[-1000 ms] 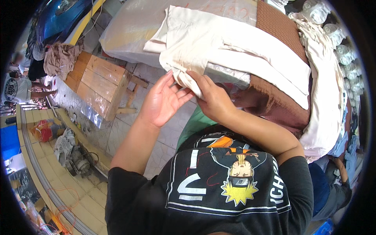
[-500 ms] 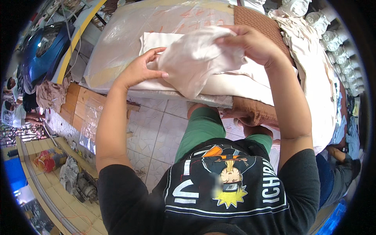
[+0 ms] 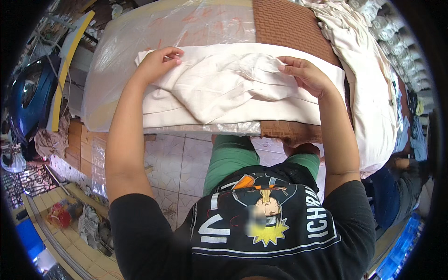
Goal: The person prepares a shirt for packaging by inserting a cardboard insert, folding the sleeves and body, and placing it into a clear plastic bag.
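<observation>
A cream cloth piece (image 3: 219,91), creased and loosely spread, lies over a smoother stack of the same pale cloth (image 3: 196,49) on the table. My left hand (image 3: 159,64) rests at the stack's left end, fingers curved and thumb apart, with no cloth visibly gripped. At the right end, my right hand (image 3: 305,76) has its thumb and forefinger at the creased piece's far corner, seemingly pinching it. The other fingers of that hand are bent underneath and partly hidden.
Clear plastic (image 3: 172,28) covers the table's left part, and a brown textured mat (image 3: 289,25) covers the right. A long heap of cream cloth (image 3: 368,93) hangs over the right side. White bundles (image 3: 401,56) stand beyond it. At left is a dark blue shiny machine or vehicle part (image 3: 28,93).
The cream cloth piece, held up and bunched before, is now lowered and spread on the stack. My left hand has moved left, away from it, and my right hand has come down with its edge.
</observation>
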Motion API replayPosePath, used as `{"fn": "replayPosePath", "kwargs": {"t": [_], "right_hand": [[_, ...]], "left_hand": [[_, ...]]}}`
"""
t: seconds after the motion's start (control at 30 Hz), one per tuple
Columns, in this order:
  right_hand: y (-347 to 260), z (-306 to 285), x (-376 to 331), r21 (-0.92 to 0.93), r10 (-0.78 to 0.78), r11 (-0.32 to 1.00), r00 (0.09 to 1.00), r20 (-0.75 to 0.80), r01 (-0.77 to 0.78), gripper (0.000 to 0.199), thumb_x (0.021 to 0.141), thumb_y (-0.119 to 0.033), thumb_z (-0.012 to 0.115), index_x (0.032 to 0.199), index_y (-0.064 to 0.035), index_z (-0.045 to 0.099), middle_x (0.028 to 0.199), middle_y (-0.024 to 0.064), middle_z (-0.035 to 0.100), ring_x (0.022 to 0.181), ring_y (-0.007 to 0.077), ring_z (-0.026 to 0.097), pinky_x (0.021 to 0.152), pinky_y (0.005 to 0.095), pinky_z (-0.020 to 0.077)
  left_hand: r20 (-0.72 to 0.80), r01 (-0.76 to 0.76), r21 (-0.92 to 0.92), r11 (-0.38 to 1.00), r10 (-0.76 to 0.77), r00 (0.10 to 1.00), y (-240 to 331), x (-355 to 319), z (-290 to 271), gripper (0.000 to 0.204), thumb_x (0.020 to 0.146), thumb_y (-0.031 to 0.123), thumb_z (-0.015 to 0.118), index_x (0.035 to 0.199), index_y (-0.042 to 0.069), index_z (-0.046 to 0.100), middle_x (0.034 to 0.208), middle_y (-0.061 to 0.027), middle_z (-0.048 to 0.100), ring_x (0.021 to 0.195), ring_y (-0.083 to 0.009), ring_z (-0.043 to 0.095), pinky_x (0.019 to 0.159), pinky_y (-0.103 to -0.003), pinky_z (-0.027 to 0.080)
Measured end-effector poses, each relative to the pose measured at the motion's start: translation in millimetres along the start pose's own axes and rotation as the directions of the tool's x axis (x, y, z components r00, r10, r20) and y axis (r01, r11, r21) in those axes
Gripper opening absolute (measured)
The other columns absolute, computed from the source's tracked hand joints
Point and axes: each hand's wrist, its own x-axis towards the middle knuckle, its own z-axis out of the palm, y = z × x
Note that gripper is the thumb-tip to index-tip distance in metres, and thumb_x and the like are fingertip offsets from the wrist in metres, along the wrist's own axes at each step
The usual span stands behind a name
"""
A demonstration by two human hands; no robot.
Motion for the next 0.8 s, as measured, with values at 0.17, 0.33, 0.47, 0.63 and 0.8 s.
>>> {"fn": "replayPosePath", "kwargs": {"t": [0.17, 0.33, 0.47, 0.63, 0.8], "right_hand": [[-2.4, -43.5, -33.5, -0.198, -0.078, 0.979, 0.992, -0.101, 0.056, 0.040, 0.086, -0.025, 0.057, 0.121, -0.0058, 0.054, 0.101, 0.0039, 0.064, 0.087, 0.0116, 0.062, 0.075, 0.0267, 0.0483], [-3.0, -85.8, -72.6, -0.352, -0.235, 0.932, 0.882, -0.408, 0.085, 0.038, 0.089, -0.030, 0.058, 0.120, -0.0087, 0.056, 0.102, 0.0027, 0.065, 0.088, 0.0093, 0.061, 0.079, 0.0259, 0.0447], [0.5, -115.6, -109.0, -0.373, -0.306, 0.923, 0.776, -0.552, 0.098, 0.031, 0.089, -0.021, 0.057, 0.116, -0.0061, 0.059, 0.095, 0.0008, 0.066, 0.086, 0.0107, 0.060, 0.075, 0.0254, 0.0450], [56.6, -145.1, -122.2, -0.547, -0.331, 0.820, 0.641, -0.693, -0.169, 0.024, 0.083, -0.023, 0.060, 0.094, -0.0028, 0.068, 0.083, 0.0107, 0.068, 0.072, 0.0193, 0.064, 0.069, 0.0307, 0.0491], [66.2, -119.2, -119.1, -0.531, -0.108, 0.679, 0.647, -0.755, -0.507, 0.042, 0.076, -0.035, 0.068, 0.095, 0.0019, 0.067, 0.089, 0.0176, 0.067, 0.079, 0.0278, 0.065, 0.075, 0.0338, 0.0492]], "left_hand": [[-0.243, -0.132, 0.187, 0.973, 0.176, 0.954, 37.9, -4.9, 21.2, 0.026, 0.083, 0.022, 0.063, 0.105, 0.008, 0.064, 0.105, -0.0093, 0.062, 0.095, -0.0221, 0.059, 0.089, -0.031, 0.042], [-0.185, -0.290, 0.161, 0.943, 0.318, 0.930, 106.3, 0.3, 58.8, 0.030, 0.087, 0.026, 0.059, 0.111, 0.009, 0.062, 0.116, -0.0113, 0.058, 0.112, -0.0258, 0.052, 0.098, -0.034, 0.036], [-0.150, -0.485, 0.332, 0.809, 0.553, 0.820, 146.9, 9.9, 106.9, 0.034, 0.090, 0.026, 0.053, 0.118, 0.006, 0.058, 0.126, -0.0128, 0.053, 0.122, -0.0304, 0.043, 0.103, -0.040, 0.029], [0.013, -0.490, 0.420, 0.764, 0.535, 0.845, 195.8, 18.9, 174.4, 0.043, 0.093, 0.033, 0.047, 0.128, 0.008, 0.050, 0.138, -0.0123, 0.041, 0.135, -0.0308, 0.025, 0.109, -0.051, 0.017], [0.153, -0.483, 0.512, 0.710, 0.478, 0.865, 225.5, 14.9, 231.3, 0.052, 0.093, 0.038, 0.043, 0.135, 0.006, 0.041, 0.145, -0.0124, 0.031, 0.138, -0.0316, 0.017, 0.109, -0.053, 0.013]]}}
